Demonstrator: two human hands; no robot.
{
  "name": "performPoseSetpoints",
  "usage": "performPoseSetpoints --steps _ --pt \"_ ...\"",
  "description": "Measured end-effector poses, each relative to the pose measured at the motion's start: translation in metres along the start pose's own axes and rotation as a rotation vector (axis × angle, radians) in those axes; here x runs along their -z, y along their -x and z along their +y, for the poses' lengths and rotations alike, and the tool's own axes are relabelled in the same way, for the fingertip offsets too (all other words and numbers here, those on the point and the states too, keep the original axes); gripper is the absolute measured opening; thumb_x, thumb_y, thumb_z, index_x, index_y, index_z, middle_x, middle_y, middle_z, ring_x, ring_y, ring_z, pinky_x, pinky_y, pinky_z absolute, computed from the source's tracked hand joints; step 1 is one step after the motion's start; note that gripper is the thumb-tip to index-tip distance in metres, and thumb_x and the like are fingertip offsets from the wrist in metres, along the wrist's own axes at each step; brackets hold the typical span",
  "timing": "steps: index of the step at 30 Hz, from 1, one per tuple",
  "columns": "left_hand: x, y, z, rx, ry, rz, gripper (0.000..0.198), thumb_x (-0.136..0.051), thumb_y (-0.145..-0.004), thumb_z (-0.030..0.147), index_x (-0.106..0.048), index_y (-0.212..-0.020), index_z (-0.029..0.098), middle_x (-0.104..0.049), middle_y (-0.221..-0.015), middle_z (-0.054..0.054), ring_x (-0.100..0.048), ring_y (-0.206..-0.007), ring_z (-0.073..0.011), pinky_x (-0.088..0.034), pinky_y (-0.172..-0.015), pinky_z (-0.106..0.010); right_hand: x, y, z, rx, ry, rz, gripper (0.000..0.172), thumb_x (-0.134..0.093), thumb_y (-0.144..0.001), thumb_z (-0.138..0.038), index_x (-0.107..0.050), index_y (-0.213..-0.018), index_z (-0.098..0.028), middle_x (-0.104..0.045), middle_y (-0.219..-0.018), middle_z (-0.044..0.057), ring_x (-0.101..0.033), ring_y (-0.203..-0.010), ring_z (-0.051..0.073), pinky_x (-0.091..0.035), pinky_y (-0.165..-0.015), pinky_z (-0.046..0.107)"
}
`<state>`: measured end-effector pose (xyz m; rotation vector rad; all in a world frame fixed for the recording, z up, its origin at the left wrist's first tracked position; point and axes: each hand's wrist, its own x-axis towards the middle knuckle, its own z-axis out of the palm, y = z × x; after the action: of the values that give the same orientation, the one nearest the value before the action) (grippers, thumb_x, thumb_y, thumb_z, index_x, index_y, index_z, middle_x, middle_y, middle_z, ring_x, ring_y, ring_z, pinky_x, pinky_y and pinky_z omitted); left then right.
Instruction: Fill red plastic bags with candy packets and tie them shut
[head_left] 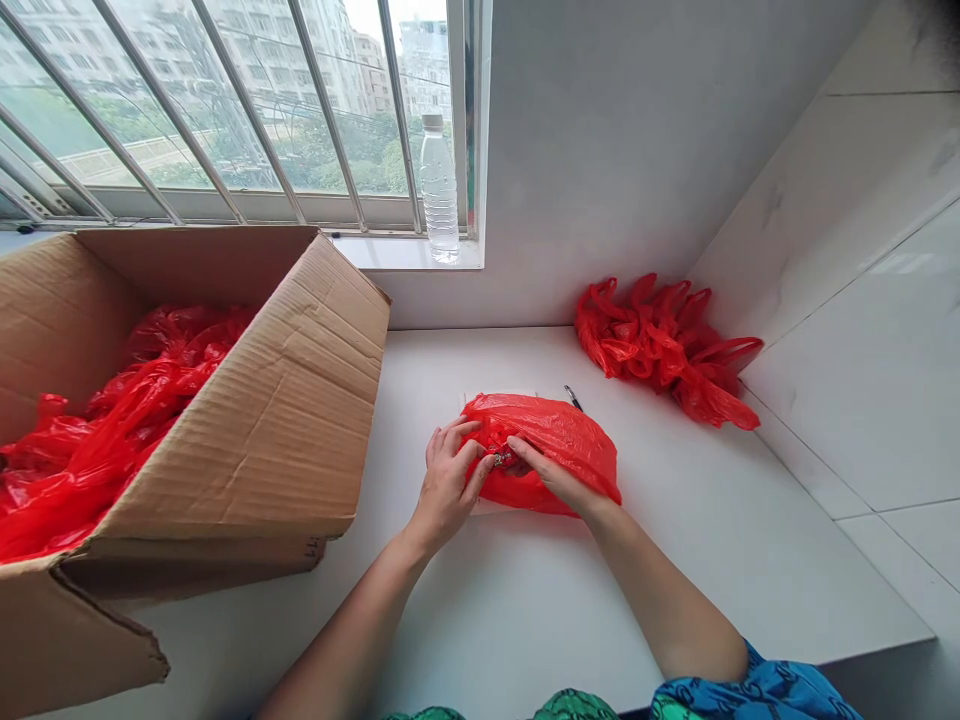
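Note:
A red plastic bag [566, 430] lies on the white countertop, its gathered opening facing left. My left hand [450, 472] is at that opening, thumb and forefinger closed around a small silvery metal piece [500, 459] too small to name. From the right, my right hand [551, 472] reaches into the opening, fingertips bent against the red plastic close to the metal piece. Part of its fingers is hidden by the bag. Behind the bag lies a thin tool [573, 398] with a silvery end and black body, partly covered. A pale flat edge shows under the bag.
At left stands a large open cardboard box [300, 400] with red plastic bags [150, 390] inside. A heap of red bags [667, 345] lies in the back right corner by the tiled wall. A clear water bottle [439, 190] stands on the sill of the barred window.

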<state>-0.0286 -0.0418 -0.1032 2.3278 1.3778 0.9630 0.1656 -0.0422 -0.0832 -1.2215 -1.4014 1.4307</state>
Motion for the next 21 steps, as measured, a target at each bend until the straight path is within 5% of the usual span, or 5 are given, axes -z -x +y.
performPoseSetpoints --steps 21 --pt "-0.0006 -0.0005 -0.0001 -0.003 -0.009 -0.022 0.026 -0.04 -0.101 0.03 -0.059 -0.086 0.021 -0.053 -0.136 -0.008 -0.038 -0.138 -0.0247 -0.022 -0.117 -0.059 -0.0066 -0.0034 -0.0025 0.075 0.029 -0.064 0.037 -0.05 -0.09 -0.061 -0.061 -0.078 -0.028 -0.067 -0.08 -0.001 -0.065 -0.08 0.019 -0.054 -0.079 0.035"
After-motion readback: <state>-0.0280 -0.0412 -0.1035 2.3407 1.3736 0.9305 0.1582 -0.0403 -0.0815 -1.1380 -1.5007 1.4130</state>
